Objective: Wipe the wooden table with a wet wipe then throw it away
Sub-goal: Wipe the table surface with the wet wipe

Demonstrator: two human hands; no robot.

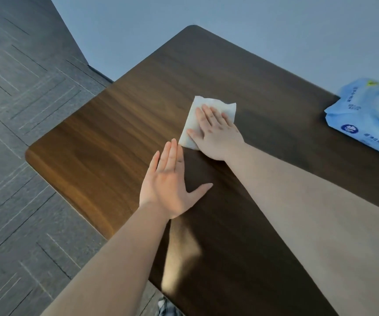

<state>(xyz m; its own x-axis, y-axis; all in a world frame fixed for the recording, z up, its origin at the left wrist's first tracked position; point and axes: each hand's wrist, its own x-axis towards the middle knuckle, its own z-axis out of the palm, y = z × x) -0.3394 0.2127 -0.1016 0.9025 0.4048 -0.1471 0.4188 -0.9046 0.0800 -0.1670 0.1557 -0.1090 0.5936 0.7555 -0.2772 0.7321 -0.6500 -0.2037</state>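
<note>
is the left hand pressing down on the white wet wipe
No, the right hand lies flat on the white wet wipe, while the left hand rests open on the dark wooden table beside it.

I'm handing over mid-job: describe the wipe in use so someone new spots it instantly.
Find the dark wooden table. Near its middle, the right hand lies flat on a white wet wipe. It is the only white sheet there; the blue pack sits apart at the right edge.
</note>
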